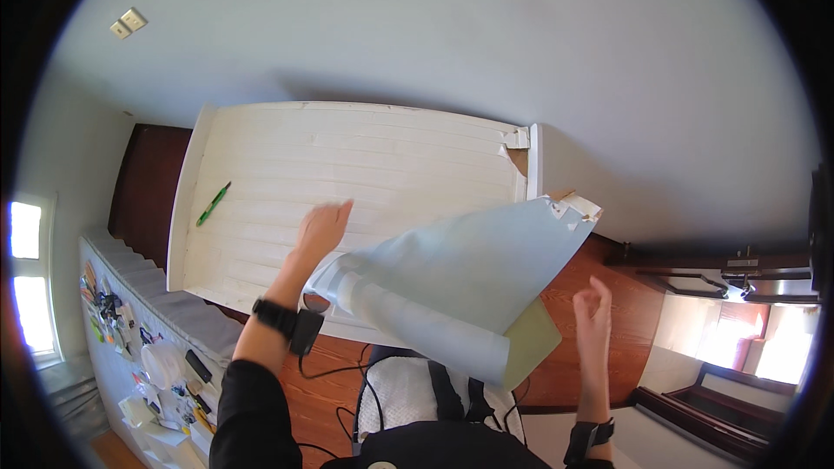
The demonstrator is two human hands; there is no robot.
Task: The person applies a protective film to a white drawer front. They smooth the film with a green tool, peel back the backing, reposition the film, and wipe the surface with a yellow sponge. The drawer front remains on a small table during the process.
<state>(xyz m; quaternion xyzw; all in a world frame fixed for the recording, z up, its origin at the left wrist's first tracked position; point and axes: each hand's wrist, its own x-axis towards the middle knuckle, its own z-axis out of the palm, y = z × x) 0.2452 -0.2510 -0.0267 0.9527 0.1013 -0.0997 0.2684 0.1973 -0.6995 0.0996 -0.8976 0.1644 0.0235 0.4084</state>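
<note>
A white slatted wooden panel with raised side rims (pixel 273 156) lies before me against the wall. My left hand (pixel 324 225) is over its middle, fingers curled, slightly blurred; whether it pinches anything cannot be told. A partly rolled, pale blue sheet (pixel 449 260) slants over the near right part, its torn corner bearing white and brown scraps. My right hand (pixel 594 306) is raised apart from the sheet, to its right, fingers bent, with nothing seen in it. At the panel's left lies a green utility knife (pixel 214 204). Its top right corner has torn white covering and a brown patch (pixel 518 161).
A grey-covered surface (pixel 117 299) at lower left holds tools, a clear tub (pixel 163 365) and papers. Black cables (pixel 332 372) hang near my lap. A green board or sheet (pixel 534 339) shows under the roll. Wooden floor (pixel 625 299) and a doorway are at right.
</note>
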